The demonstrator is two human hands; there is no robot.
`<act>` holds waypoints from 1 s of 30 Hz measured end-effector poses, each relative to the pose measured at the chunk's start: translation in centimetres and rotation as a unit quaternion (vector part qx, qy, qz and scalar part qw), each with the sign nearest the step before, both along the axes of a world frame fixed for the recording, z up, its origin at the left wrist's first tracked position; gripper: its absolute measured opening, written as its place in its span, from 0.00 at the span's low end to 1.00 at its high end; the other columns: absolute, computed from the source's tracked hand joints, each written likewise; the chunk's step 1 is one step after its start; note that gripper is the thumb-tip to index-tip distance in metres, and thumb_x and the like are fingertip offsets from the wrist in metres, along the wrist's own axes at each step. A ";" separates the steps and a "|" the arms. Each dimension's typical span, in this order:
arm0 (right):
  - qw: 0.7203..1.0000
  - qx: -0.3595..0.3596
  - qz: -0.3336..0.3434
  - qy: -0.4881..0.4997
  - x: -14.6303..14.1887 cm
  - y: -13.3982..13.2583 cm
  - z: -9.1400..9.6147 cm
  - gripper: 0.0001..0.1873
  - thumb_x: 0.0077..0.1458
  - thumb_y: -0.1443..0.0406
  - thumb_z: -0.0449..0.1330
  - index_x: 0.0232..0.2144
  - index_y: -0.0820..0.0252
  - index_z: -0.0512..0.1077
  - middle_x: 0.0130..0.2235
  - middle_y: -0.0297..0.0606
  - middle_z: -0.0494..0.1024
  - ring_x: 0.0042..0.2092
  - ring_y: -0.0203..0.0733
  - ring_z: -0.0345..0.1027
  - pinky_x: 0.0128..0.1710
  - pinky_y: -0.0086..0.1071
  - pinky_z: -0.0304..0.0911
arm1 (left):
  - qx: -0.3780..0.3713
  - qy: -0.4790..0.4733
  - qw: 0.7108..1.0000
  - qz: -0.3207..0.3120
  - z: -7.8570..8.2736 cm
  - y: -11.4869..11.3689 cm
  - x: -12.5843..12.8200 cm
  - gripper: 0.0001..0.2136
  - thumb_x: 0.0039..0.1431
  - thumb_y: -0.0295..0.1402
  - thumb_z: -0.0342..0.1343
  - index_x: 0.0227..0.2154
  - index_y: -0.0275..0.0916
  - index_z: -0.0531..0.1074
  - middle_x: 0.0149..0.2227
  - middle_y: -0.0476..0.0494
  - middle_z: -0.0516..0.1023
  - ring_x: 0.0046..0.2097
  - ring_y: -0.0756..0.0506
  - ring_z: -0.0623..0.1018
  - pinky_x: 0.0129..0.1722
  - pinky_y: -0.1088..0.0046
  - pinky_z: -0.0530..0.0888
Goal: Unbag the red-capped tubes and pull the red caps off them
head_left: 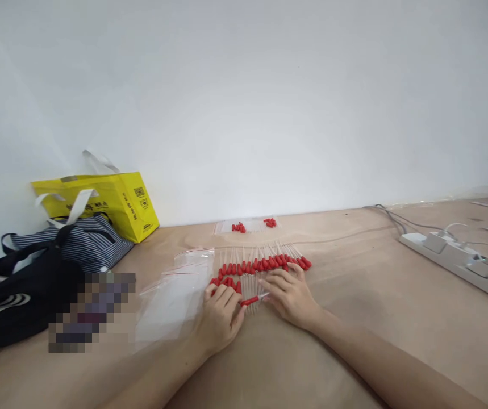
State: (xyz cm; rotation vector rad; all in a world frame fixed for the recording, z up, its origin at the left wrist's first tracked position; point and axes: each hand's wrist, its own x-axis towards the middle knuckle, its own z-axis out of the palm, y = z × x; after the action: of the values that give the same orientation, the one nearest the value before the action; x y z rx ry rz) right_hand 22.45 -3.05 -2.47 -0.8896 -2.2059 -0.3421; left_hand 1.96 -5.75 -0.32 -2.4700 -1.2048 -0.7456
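Observation:
Between my two hands lies a dropper [250, 301] with a red rubber bulb and a clear thin tube. My left hand [220, 318] is closed at the bulb end, its thumb and finger at the red tip. At the tube end, my right hand [288, 292] has curled fingers around the clear part. Just beyond the hands runs a row of droppers [265, 263], bulbs toward me and tubes pointing away. More droppers [250, 282] lie beneath with tubes toward me, and a cluster of red bulbs [229, 282] shows by my left fingers, partly hidden.
Clear zip bags [171, 307] overlap left of my left hand. A filled bag of droppers [254, 226] lies by the wall. A yellow bag [135, 204], a striped bag [94, 241] and a black bag [17, 301] stand left. A power strip [461, 261] with cables sits right.

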 end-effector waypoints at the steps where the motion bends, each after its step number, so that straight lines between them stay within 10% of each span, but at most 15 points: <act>1: 1.000 -0.004 0.013 -0.012 0.0 0.0 -0.1 0.10 0.54 0.64 0.51 0.39 0.54 0.68 0.31 0.35 0.74 0.38 0.38 0.63 0.49 0.43 0.40 | 0.001 -0.003 1.000 -0.006 -0.1 -0.1 0.2 0.09 0.54 0.31 0.44 0.24 0.38 0.67 0.26 0.47 0.71 0.32 0.47 0.68 0.38 0.65 0.57; 30: 0.996 -0.033 0.073 -0.034 -0.7 -0.8 -0.6 0.13 0.54 0.70 0.45 0.26 0.60 0.68 0.19 0.31 0.65 0.24 0.32 0.54 0.31 0.32 0.40 | -0.027 -0.030 0.999 -0.034 -0.4 -0.7 0.8 0.10 0.56 0.27 0.45 0.23 0.41 0.68 0.24 0.51 0.74 0.34 0.47 0.69 0.44 0.59 0.53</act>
State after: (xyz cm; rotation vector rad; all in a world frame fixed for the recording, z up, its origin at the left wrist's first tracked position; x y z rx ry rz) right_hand 21.76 -3.84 -3.09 -0.7554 -2.3424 -0.2332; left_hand 2.73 -6.42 -0.68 -2.5622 -1.1817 -0.8216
